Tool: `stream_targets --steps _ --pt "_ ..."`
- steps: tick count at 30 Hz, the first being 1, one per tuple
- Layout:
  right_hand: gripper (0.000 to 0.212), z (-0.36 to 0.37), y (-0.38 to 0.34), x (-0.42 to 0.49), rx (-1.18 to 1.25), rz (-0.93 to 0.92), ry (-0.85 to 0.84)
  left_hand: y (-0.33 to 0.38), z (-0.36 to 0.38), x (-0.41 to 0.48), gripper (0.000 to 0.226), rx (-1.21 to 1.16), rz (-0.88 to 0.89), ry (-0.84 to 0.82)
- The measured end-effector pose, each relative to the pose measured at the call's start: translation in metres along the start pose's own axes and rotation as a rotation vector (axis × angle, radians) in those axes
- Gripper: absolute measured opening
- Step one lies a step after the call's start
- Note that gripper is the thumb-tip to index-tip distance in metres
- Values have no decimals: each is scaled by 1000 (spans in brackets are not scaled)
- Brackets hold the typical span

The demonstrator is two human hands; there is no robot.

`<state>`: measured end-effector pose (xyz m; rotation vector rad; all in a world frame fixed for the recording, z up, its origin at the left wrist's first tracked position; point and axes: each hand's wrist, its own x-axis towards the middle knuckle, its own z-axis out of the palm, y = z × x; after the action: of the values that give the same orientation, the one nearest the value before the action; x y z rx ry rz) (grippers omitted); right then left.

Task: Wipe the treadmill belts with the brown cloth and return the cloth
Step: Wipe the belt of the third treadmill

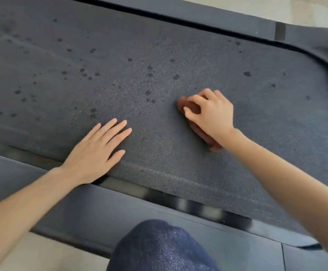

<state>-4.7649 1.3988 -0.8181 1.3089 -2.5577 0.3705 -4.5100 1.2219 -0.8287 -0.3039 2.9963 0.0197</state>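
Note:
The dark grey treadmill belt (pixel 159 65) fills most of the head view and is dotted with dark wet spots on its left and middle. My right hand (pixel 211 112) grips the bunched brown cloth (pixel 188 106) and holds it down on the belt right of centre. Part of the cloth pokes out beyond my fingertips and below my wrist (pixel 208 139). My left hand (pixel 98 151) lies flat on the belt near its front edge, fingers straight and spread, holding nothing.
The treadmill's dark side rail (pixel 120 208) runs along the belt's near edge, and another rail (pixel 208 18) along the far edge. My knee in blue jeans (pixel 159 247) is at the bottom centre. Pale floor (pixel 47 255) shows at bottom left and top right.

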Motion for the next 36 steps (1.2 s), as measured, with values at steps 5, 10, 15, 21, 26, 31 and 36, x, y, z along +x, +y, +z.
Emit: stream_targets --steps 5,10,15,21,26,31,36 --pt "34 14 -29 19 -37 228 -24 12 4 0 60 -61 -55 53" --pt "18 -8 -81 -77 189 -219 95 13 8 1 60 -48 -35 74" --pt "20 -8 -51 -37 168 -404 28 13 8 0 59 0 -13 80" --pt "34 20 -35 40 -85 249 16 11 6 -1 60 -117 -43 123" --pt "24 14 -114 -20 72 40 55 -6 5 -7 61 -154 -37 160" --pt "26 0 -125 -45 194 -467 -23 -67 0 -27 63 -179 -208 242" --pt "31 17 -71 30 -24 52 11 -113 14 -60 67 -241 -439 143"
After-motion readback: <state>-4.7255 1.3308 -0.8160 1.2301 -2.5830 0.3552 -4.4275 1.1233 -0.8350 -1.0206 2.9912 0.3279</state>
